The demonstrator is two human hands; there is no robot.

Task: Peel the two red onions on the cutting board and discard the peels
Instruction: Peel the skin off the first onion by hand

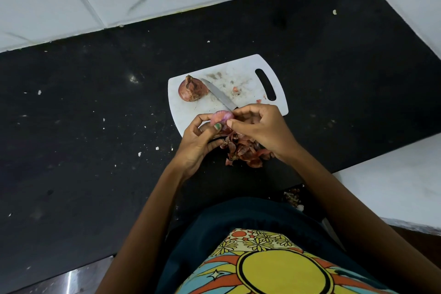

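Just below the frame's centre, a partly peeled red onion (222, 117) is held above the near edge of the white cutting board (229, 74), apparently so that loosened skin falls onto the heap of peels (245, 150) lying just beneath on the black counter (95, 102). The onion is gripped by the left hand (198, 141), whose fingers are curled round it from below with the thumb pressed on its front. The right hand (260, 126) is bent over from the right, its fingertips drawn together at the onion's top; whether a strip of skin is pinched cannot be told. The second onion (192, 89), unpeeled, is left on the board's upper left, with a knife (218, 95) lying beside it within reach.
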